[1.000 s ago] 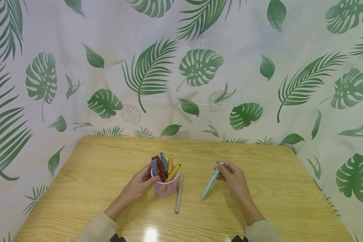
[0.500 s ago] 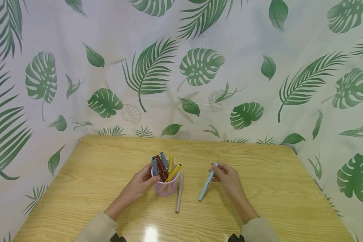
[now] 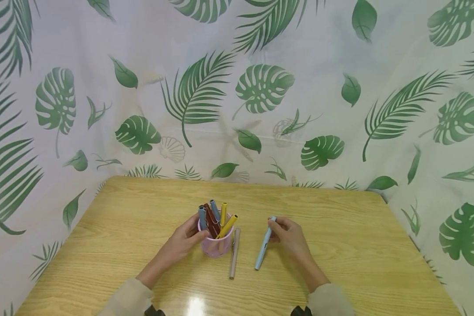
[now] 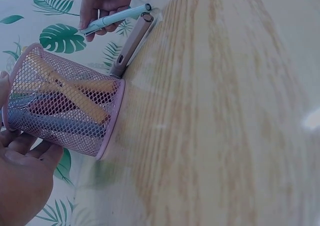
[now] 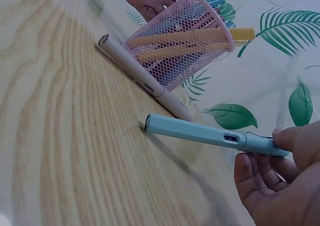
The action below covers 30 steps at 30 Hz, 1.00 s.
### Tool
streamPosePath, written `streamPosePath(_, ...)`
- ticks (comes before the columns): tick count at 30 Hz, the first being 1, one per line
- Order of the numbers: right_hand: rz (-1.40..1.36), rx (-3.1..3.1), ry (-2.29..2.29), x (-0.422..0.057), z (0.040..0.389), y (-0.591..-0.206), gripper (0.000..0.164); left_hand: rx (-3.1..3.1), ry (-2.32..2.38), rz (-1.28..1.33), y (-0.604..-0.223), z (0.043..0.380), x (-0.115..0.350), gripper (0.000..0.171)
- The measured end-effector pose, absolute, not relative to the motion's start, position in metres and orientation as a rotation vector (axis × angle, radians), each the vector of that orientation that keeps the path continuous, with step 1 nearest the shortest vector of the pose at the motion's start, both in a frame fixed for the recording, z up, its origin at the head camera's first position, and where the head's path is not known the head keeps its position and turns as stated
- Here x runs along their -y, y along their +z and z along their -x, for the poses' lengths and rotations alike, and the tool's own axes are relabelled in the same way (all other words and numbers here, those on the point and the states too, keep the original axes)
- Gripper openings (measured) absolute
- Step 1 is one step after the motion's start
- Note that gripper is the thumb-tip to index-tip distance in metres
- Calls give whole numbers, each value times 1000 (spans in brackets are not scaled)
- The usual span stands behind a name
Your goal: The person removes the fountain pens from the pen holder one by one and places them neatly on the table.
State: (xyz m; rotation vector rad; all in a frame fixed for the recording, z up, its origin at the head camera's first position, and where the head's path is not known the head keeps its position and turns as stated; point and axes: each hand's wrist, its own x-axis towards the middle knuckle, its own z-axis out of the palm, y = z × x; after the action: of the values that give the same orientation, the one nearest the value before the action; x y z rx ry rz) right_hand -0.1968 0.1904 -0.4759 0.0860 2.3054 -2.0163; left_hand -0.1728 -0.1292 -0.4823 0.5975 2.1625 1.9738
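Observation:
A pink mesh pen cup (image 3: pixel 215 248) stands upright on the wooden table, filled with blue, dark red and yellow pens (image 3: pixel 228 226). My left hand (image 3: pixel 181 241) grips the cup from its left side, thumb at the front of the rim. Right of the cup lies a greyish-pink pen (image 3: pixel 235 254), flat on the table. My right hand (image 3: pixel 290 239) pinches a light blue pen (image 5: pixel 200 131) near its clip end between thumb and fingers. The pen slants down toward the tabletop, and in the right wrist view its lower end is close to the wood; contact is hard to tell.
The wooden table (image 3: pixel 142 206) reaches back to a white cloth backdrop (image 3: pixel 205 158) printed with green leaves. Glare shows on the wood near the front edge.
My right hand has moved left and slightly toward me with the light blue pen, nearing the greyish-pink pen. The left hand and the cup stay in place.

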Motion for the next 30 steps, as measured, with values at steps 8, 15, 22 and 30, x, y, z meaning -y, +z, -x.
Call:
streamPosePath(8,-96,-2344,-1983,-182,201,-481,34,-2170,1976,-591,-483,174,129,69)
streamPosePath(15,-61,-2336,-1965,-177,198,-483,35,-2172,1976,-616,-485,174,129,69)
streamPosePath(22,-54,-2377,-1922,-171,201,-488,36,-2160,1984,-621,-485,174,129,68)
streamPosePath(30,-5,-2388,-1934,-163,200,-493,33,-2172,1984,-599,-485,173,127,68)
